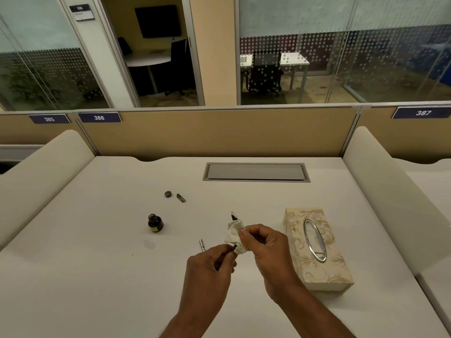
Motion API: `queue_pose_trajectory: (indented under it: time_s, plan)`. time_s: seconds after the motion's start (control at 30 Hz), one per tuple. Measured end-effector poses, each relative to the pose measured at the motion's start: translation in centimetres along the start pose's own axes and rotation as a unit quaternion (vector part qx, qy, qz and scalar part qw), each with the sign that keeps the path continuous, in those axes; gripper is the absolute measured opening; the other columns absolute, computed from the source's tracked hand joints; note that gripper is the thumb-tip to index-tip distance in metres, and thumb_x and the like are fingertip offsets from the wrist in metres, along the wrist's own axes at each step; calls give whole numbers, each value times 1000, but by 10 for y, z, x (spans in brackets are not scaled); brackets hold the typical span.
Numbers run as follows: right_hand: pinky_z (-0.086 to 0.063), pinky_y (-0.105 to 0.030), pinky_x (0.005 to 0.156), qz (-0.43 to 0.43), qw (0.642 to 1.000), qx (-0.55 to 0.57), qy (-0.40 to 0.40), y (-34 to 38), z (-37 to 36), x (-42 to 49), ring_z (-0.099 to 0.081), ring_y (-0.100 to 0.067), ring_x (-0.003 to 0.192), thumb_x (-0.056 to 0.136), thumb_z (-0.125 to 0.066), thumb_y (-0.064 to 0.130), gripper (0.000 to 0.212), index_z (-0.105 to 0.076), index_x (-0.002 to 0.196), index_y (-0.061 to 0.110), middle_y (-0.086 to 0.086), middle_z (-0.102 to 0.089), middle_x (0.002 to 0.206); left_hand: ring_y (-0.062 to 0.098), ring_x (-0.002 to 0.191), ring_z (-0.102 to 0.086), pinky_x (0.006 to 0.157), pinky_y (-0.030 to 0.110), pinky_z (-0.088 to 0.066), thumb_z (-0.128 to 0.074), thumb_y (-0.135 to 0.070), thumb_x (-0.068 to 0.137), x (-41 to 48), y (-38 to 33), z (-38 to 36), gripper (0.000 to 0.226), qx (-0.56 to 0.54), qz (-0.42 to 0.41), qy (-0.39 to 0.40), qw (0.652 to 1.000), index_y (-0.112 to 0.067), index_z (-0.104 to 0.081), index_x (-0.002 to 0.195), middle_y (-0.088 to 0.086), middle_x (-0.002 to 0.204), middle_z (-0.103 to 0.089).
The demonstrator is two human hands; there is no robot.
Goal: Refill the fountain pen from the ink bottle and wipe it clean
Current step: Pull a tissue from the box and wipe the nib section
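Above the white desk, my left hand (214, 262) pinches the rear end of the dark fountain pen section (233, 217), whose nib pokes up past a crumpled white tissue (234, 236). My right hand (264, 245) wraps that tissue around the pen's middle. The open ink bottle (155, 223) stands upright to the left, apart from both hands. Its round cap (168, 194) lies farther back. A small dark pen part (181, 198) rests beside the cap, and a silver pen part (202, 245) lies on the desk just left of my left hand.
A patterned tissue box (317, 250) with a metal-rimmed oval slot sits right of my right hand. A grey cable hatch (256, 172) is set into the desk's back. A faint smudge (149, 244) marks the desk below the bottle. Cushioned dividers flank both sides.
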State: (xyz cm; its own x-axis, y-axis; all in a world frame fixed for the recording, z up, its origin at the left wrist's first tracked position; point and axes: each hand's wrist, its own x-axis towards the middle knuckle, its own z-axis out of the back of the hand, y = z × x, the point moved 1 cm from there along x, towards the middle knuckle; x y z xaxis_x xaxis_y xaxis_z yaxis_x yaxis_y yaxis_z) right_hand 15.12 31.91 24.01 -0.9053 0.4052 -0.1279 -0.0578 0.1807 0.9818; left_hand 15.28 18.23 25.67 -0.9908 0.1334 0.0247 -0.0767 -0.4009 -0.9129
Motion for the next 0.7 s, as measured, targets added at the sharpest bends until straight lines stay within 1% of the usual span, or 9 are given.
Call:
queue_pose_trajectory:
  time_s: [0.07,0.13,0.23,0.33,0.4,0.53,0.63,0.7]
  plan:
    - [-56,-32,78,-5,1000,16,-1,1,1,0,-71,-23,81,89,-72,12,9,-77,83,9,-13,-78,84,8,67,-75,72,26,-62,-71,-17,91,-2,1,-1,29,-20,24,4,1000,-45,-72,82,-11,70,-77]
    - [-56,-29,77,-11,999,30,11,5,3,1,-70,-19,78,90,-71,13,10,-77,85,6,-12,-78,85,9,66,-75,72,27,-63,-72,-18,91,-4,3,0,29,-38,39,0,999,-45,-71,81,-10,69,-77]
    - [-55,-31,80,-56,992,102,48,10,9,2,-69,-15,78,91,-69,16,16,-75,93,2,-10,-76,86,13,66,-76,71,28,-62,-71,-15,91,-6,4,2,24,-79,55,-3,995,-36,-75,81,-3,69,-78]
    - [-50,-32,80,-123,973,178,77,13,14,3,-64,-13,73,90,-69,17,17,-76,97,4,-3,-73,81,15,67,-76,66,22,-60,-70,-13,92,-6,2,2,16,-109,60,-3,992,-25,-79,86,0,69,-78]
    - [-49,-32,79,-149,964,200,88,11,15,2,-61,-13,73,89,-70,16,16,-77,98,5,-4,-71,80,15,67,-76,64,21,-59,-69,-13,93,-7,1,2,15,-115,57,0,992,-23,-79,87,1,69,-78]
    - [-50,-33,81,-164,962,195,97,6,14,-3,-62,-16,80,87,-72,17,18,-77,100,5,-8,-73,88,15,67,-76,64,21,-59,-67,-14,95,-7,0,1,18,-108,42,8,993,-26,-79,89,0,70,-78]
    - [-52,-32,82,-149,968,169,112,7,12,-7,-65,-15,84,89,-70,17,17,-78,99,6,-8,-74,90,15,66,-76,64,21,-60,-65,-15,95,-7,0,-1,22,-95,31,24,995,-32,-78,88,-1,69,-77]
    - [-53,-30,81,-140,969,159,127,8,12,-9,-66,-14,84,88,-70,19,17,-79,97,8,-7,-74,90,14,65,-75,63,21,-60,-64,-15,96,-7,0,-2,25,-94,32,34,994,-34,-77,85,0,68,-77]
